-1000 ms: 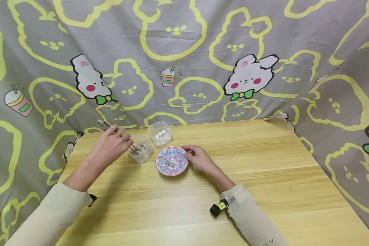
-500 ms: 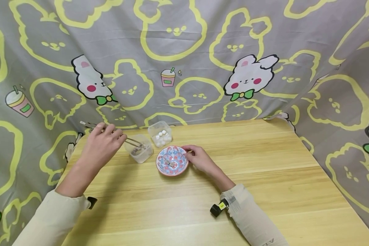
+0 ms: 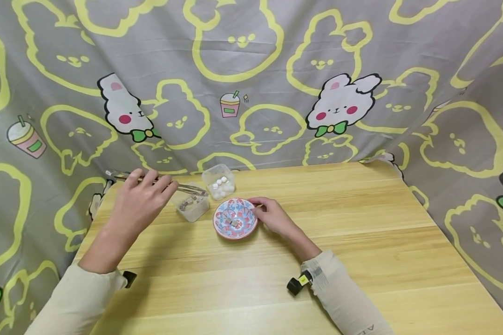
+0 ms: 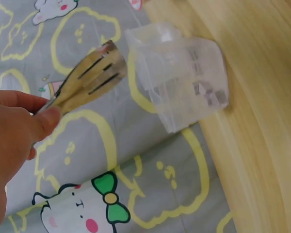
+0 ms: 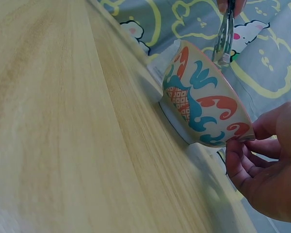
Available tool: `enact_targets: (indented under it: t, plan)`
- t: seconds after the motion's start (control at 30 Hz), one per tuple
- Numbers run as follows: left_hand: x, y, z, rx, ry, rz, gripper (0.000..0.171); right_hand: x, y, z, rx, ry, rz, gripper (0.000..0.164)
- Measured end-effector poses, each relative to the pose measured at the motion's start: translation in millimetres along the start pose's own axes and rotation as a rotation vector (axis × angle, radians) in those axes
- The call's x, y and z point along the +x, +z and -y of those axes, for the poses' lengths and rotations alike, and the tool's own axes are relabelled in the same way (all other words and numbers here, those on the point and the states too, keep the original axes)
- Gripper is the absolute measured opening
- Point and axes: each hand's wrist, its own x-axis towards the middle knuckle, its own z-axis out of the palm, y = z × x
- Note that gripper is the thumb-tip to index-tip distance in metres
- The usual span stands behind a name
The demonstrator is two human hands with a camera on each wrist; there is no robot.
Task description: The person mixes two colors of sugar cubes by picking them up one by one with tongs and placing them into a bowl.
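Tongs (image 4: 94,73), 1 pair: metal, slotted ends; held aslant in the left hand (image 3: 140,197), tips above the nearer tub. Bowl (image 5: 208,104), 1: patterned blue and red, red rim; upright, edge pinched by the right hand (image 3: 272,216); small brown pieces (image 3: 234,223) inside. Tubs, 2, translucent: nearer tub (image 3: 194,215), left of bowl, contains brown cubes (image 3: 188,203); farther tub (image 3: 211,176), behind bowl, contains white pieces (image 3: 222,182).

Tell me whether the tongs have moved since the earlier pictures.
Yes: the tongs have swung up out of the stationary brown-cube container, toward the white-piece container.
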Motion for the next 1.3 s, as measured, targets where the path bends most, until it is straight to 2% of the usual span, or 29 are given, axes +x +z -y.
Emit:
enact_targets:
  t: [0.3,0.73,0.93,1.3]
  plan:
    - [4.2,7.9,-19.2,-0.036,0.032,-0.011,0.027,1,0,-1,0.004,0.010,0.001,0.036]
    - [7.3,15.6,-41.1,-0.056,0.056,0.060,0.028,1,0,-2,0.004,0.011,0.006,0.037]
    - [5.3,16.3,-42.3,-0.038,0.066,0.092,0.029,1,0,-3,0.012,0.005,0.008,0.037]
    - [2.9,17.1,-29.9,-0.040,0.037,0.018,0.034,1,0,0,0.013,0.011,0.000,0.036]
